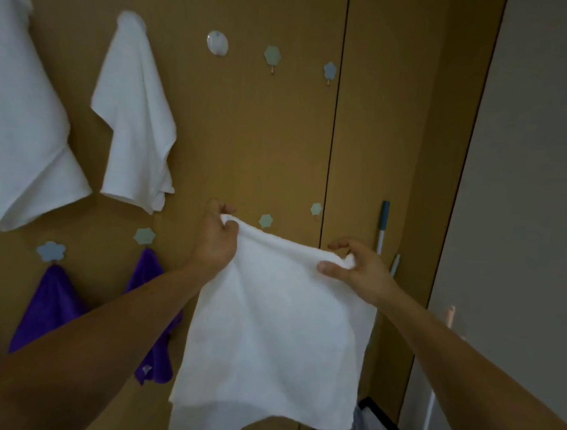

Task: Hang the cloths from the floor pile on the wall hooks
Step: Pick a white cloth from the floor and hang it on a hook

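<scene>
Bare hooks [272,55] stand open above; the held white cloth [276,329] screens lower wall.

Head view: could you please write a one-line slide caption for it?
Left hand and right hand hold a white cloth spread before the wall hooks.

Brown panelled wall [266,141], dim light

Left edge cuts leftmost white cloth [18,118]; left forearm [105,330] hides part of purple cloth [146,273]; box [389,421] contents blurred.
</scene>
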Demonstrator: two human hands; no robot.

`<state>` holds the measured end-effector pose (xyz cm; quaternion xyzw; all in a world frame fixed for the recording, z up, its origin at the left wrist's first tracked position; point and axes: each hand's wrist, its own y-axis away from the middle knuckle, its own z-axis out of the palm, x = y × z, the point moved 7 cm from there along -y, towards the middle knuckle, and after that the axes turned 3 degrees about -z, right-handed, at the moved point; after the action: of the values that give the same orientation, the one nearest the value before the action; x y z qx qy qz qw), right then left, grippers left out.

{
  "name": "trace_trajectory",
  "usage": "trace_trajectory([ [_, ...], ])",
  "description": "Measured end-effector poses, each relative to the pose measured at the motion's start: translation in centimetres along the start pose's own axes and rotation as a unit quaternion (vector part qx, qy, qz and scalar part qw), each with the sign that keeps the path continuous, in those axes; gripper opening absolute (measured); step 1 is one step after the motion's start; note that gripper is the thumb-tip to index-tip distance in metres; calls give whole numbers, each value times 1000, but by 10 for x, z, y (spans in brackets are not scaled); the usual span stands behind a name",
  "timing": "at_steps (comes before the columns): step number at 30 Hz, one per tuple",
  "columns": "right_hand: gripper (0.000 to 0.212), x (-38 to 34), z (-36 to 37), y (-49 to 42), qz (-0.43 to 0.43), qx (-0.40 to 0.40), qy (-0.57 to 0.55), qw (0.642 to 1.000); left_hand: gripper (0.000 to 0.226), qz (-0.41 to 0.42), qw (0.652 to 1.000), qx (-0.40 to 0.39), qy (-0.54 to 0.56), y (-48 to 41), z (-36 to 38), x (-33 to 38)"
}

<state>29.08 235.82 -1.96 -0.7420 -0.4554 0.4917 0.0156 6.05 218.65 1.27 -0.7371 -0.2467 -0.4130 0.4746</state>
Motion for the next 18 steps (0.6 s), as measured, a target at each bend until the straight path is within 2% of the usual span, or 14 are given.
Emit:
trace_trajectory([
  [1,26,-5,4,-10,-13,-11,2,1000,19,12,1000,4,5,-10,-2,1],
  [3,17,-13,6,-34,-24,17,-23,999,20,40,999,0,11,-28,-3,4],
  [5,16,-18,4,-58,-22,71,-62,995,6,62,997,-44,7,-44,2,8],
  [9,20,-31,11,-105,-28,129,-75,988,44,109,975,-165,-103,-68,12,21],
  [11,20,-42,19,-131,-36,128,-70,989,36,138,961,-195,-140,-81,14,24],
  [13,21,-54,27,-154,-52,135,-54,988,20,146,964,-181,-127,-100,7,26],
  [18,20,-75,37,-206,-100,166,-63,979,23,106,991,-67,-57,-156,-20,37],
])
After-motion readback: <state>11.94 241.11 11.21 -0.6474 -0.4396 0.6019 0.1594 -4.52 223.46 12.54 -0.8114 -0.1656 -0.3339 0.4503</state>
